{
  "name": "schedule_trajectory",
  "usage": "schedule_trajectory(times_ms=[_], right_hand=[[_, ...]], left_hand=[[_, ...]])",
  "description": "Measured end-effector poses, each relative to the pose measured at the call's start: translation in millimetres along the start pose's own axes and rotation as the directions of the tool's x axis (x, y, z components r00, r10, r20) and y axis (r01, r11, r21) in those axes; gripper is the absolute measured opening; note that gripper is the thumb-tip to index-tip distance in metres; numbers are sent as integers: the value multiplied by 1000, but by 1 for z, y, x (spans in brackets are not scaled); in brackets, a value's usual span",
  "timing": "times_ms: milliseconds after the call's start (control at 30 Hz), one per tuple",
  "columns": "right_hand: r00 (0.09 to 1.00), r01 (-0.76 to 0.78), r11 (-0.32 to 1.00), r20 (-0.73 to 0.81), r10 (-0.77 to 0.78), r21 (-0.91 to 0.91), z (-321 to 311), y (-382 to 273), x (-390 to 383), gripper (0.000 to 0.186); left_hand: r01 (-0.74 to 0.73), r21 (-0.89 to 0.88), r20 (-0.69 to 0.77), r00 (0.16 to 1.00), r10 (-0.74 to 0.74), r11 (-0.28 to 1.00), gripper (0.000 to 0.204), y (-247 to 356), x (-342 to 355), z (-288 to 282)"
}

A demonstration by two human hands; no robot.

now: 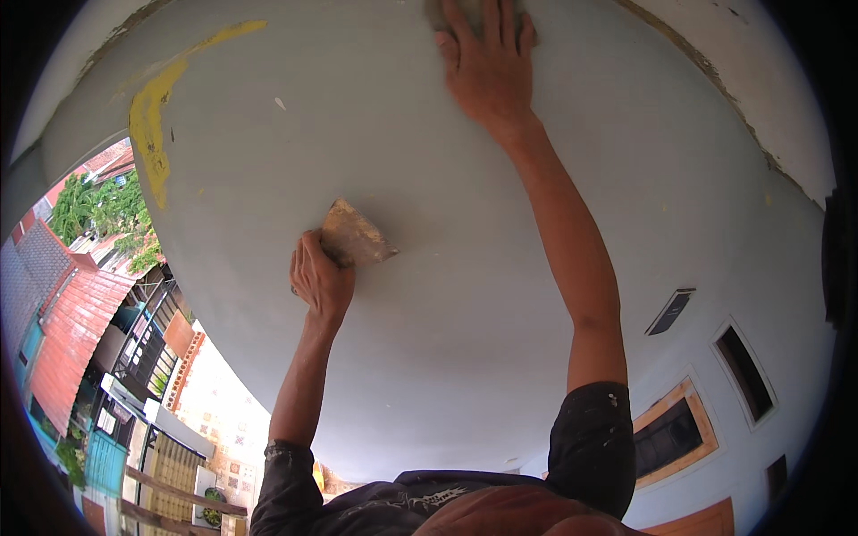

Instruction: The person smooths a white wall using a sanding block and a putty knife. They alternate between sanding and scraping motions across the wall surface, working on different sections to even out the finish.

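My left hand (323,279) is closed around a putty knife (356,236). Its broad blade, crusted with tan and grey filler, tilts close to the smooth grey ceiling (429,161). Farther up and to the right, my right hand (490,76) lies flat with its fingers spread, pressing a grey-brown piece that looks like sandpaper (433,12) against the ceiling. The hand covers most of that piece, and the picture's top edge cuts it off. A yellow patch (152,125) curves along the ceiling's left side.
A dark rectangular fixture (670,311) is at the right. Below it, the pale wall has a wood-framed window (675,433) and a narrow dark opening (744,373). At the left, past the ceiling's edge, are red roofing (76,344), trees and a tiled yard (223,420).
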State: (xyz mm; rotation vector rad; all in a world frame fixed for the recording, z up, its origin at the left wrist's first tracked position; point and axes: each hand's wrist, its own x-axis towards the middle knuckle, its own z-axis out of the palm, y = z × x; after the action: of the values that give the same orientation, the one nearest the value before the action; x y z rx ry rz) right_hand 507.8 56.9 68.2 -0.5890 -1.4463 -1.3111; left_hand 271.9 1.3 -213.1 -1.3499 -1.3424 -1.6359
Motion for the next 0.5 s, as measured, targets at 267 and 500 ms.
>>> schedule_trajectory(times_ms=[267,500], right_hand=[[862,-506,846,-73,501,-167,-20,12,22,52],[985,157,986,58,-160,51,34,-78,32,47]], left_hand=[[37,-39,-50,998,-39,999,45,-20,1,-17],[144,-25,-28,989,-145,989,39,-32,4,-18]])
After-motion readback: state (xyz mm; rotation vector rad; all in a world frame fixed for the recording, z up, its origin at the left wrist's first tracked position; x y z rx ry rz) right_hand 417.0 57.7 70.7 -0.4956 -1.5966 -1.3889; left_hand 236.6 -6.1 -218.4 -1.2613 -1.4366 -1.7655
